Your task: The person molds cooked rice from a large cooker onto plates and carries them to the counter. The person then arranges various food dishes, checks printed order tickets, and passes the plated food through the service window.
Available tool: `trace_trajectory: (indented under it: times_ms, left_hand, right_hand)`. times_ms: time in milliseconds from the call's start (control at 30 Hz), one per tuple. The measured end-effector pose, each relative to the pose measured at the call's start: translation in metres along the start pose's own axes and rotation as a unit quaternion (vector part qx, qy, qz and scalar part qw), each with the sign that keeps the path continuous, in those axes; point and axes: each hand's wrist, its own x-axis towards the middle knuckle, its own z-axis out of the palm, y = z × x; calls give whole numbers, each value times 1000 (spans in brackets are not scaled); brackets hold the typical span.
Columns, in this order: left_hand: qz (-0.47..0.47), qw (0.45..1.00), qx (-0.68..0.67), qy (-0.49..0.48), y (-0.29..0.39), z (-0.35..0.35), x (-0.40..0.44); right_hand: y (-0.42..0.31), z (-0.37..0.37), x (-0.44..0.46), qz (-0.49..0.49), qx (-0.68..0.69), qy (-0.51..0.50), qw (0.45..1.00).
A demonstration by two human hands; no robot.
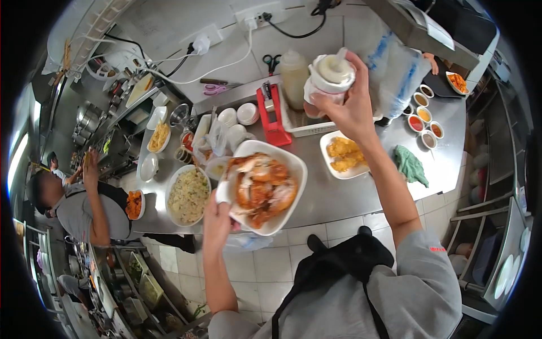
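My left hand [217,221] is closed on the near-left rim of a white dish [301,175], with a piece of white cloth or paper at the grip. Browned chicken pieces [262,192] fill the dish, which is held up over the counter's front edge. In my right hand [353,107] is a white squeeze bottle [333,70], raised above the counter; its nozzle points up and white wrapping covers part of its body. Below that hand, a smaller white dish [324,152] holds yellow fried pieces [345,153]. A second squeeze bottle [293,82] stands in a white basket [307,130].
A bowl of fried rice [188,195], a dish of fries [160,137] and a red dispenser [275,121] stand on the steel counter [316,198]. Several sauce cups [424,116] and a green cloth [411,165] lie right. Another person [90,209] stands left.
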Motion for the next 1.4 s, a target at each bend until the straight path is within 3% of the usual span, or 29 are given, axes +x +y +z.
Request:
trace_trajectory:
  times_ms: [33, 67, 133, 167, 200, 267, 367, 500, 567, 700, 800, 833, 933, 1000, 1067, 1167, 1300, 1400]
  left_hand:
    - [8, 999, -19, -42, 2, 20, 2]
    - [15, 995, -36, -87, 4, 41, 2]
    - [2, 990, -36, -137, 15, 86, -1]
    - [6, 987, -21, -160, 22, 107, -5]
    - [10, 984, -7, -175, 24, 128, -8]
    - [21, 978, 20, -207, 28, 172, -12]
    - [67, 968, 55, -237, 38, 239, -22]
    - [91, 961, 89, -245, 52, 317, -38]
    - [101, 956, 82, -262, 54, 351, -41]
    - [96, 955, 70, -272, 58, 391, -46]
    - [91, 958, 77, -262, 61, 408, -50]
    - [91, 957, 81, -262, 62, 411, -48]
    - [89, 959, 80, -256, 66, 416, -46]
    - [86, 960, 78, -254, 65, 416, -47]
    - [86, 961, 74, -254, 66, 415, -47]
    - [70, 964, 65, -248, 66, 404, -49]
    - [27, 973, -1, -228, 61, 357, -43]
    - [7, 988, 14, -155, 63, 305, -36]
  right_hand:
    - [-3, -17, 4, 45, 146, -11, 988]
    - [-1, -41, 7, 82, 171, -103, 976]
    - [-9, -92, 8, 83, 120, -229, 962]
    - [-15, -119, 9, -2, 5, -287, 958]
    - [-28, -146, 14, -54, -76, -378, 921]
    - [-42, -192, 11, -172, -341, -445, 810]
    - [-24, -248, 1, -246, -567, -462, 636]
    - [-19, -278, 10, -176, -679, -547, 456]
    - [-11, -288, 11, -181, -690, -548, 437]
    - [-16, -327, 4, -177, -691, -551, 433]
    - [-5, -360, 11, -185, -715, -501, 451]
    - [-6, -369, 9, -189, -699, -496, 479]
    - [-6, -382, -1, -162, -699, -524, 459]
    - [4, -389, 5, -172, -720, -476, 475]
    - [11, -387, 16, -161, -710, -455, 513]
    - [23, -373, 18, -268, -661, -385, 586]
    - [12, -339, 19, -276, -540, -393, 691]
    - [11, -293, 37, -146, -453, -428, 768]
